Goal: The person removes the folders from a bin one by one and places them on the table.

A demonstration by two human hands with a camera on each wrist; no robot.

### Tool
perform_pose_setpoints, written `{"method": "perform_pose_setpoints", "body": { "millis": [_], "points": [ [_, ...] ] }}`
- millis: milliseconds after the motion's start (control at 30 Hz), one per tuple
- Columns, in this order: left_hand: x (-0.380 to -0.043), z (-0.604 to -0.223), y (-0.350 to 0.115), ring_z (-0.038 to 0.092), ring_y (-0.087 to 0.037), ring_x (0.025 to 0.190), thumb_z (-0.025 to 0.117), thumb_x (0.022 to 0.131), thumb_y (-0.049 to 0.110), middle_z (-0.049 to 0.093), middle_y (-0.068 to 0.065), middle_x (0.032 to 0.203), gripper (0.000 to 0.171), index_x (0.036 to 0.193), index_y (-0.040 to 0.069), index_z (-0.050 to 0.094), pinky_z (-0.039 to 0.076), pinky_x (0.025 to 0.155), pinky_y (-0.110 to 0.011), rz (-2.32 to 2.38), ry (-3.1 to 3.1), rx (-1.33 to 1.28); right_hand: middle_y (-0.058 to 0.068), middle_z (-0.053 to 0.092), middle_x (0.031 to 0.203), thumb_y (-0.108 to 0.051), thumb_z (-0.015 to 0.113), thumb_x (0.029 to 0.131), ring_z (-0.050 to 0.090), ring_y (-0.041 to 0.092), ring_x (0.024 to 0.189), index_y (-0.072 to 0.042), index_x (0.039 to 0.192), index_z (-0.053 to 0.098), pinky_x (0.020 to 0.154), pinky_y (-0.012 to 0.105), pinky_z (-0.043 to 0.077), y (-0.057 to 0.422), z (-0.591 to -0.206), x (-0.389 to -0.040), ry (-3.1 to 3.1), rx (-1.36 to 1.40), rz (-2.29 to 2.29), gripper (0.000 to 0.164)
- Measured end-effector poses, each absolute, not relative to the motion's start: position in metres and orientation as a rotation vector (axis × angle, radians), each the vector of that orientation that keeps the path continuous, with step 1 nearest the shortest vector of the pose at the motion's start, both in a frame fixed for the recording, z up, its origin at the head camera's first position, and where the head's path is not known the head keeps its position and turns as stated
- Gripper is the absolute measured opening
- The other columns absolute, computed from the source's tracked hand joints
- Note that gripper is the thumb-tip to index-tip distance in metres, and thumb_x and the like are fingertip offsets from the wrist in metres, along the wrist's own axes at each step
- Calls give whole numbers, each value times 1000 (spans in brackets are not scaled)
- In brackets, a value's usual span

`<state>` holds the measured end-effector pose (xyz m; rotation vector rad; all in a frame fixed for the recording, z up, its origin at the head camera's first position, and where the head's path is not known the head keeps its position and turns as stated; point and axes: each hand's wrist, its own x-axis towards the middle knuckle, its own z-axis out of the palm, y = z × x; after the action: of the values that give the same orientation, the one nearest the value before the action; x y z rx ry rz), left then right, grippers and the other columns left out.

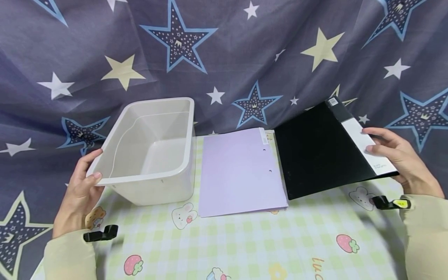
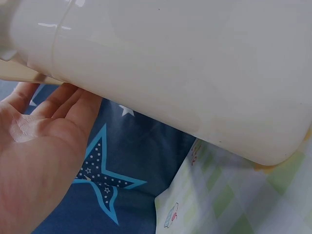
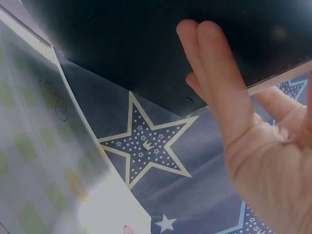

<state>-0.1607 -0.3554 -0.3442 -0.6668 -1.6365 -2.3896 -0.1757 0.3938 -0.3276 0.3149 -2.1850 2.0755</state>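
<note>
On the left stands a white plastic bin (image 1: 157, 190), its open top facing up and its inside bare. My left hand (image 1: 78, 186) grips the bin's left rim, thumb over the edge and the other fingers on the outer side, seen under the rim in the left wrist view. My right hand (image 1: 402, 159) holds a black folder (image 1: 322, 151) by its white-labelled right edge, thumb on top and fingers (image 3: 219, 73) flat underneath. The folder slants, its right side raised above the table. Between bin and folder lies a pale purple folder (image 1: 241, 175) with two punched holes and a small barcode label.
A green-checked tablecloth (image 1: 224, 241) with cartoon prints covers the table. Close behind hangs a dark blue star-patterned curtain (image 1: 224, 58), which also shows past the table's left and right edges. Black camera mounts (image 1: 101, 233) sit on both wrists.
</note>
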Motion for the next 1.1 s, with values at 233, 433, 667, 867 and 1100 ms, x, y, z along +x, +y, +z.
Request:
{"method": "perform_pose_setpoints", "body": {
  "millis": [233, 433, 667, 867, 1100],
  "points": [
    [-161, -344, -355, 57, -19, 102, 41, 89, -13, 51, -12, 126, 57, 144, -3, 30, 51, 81, -24, -2403, -1618, -677, 2, 69, 100, 15, 48, 91, 67, 12, 76, -3, 134, 48, 58, 25, 54, 395, -332, -179, -2103, 404, 2301, 47],
    [-161, -343, -355, 57, -19, 101, 40, 89, -13, 52, -12, 125, 57, 144, -2, 30, 51, 81, -24, -2409, -1619, -667, 1, 71, 100, 15, 51, 89, 68, 11, 75, -2, 133, 49, 56, 25, 54, 394, -333, -181, -2135, 385, 2282, 47],
    [-161, -344, -356, 57, -19, 101, 41, 89, -12, 52, -11, 125, 56, 144, -2, 31, 51, 80, -24, -2407, -1628, -656, -1, 71, 100, 14, 53, 89, 67, 9, 76, -4, 130, 52, 57, 23, 52, 394, -336, -182, -2192, 364, 2215, 45],
    [-160, -343, -356, 57, -18, 101, 42, 89, -11, 53, -10, 124, 56, 144, 0, 32, 50, 81, -24, -2393, -1648, -628, -2, 70, 104, 15, 55, 87, 65, 9, 79, -4, 129, 54, 61, 21, 51, 396, -338, -183, -2237, 321, 2135, 46],
    [-160, -343, -356, 57, -18, 101, 41, 89, -12, 52, -11, 125, 56, 144, -1, 31, 50, 81, -24, -2403, -1631, -656, -17, 63, 115, 0, 62, 90, 57, -2, 101, -9, 136, 50, 76, 14, 43, 399, -338, -182, -2507, 188, 1778, 48]
  ]
}}
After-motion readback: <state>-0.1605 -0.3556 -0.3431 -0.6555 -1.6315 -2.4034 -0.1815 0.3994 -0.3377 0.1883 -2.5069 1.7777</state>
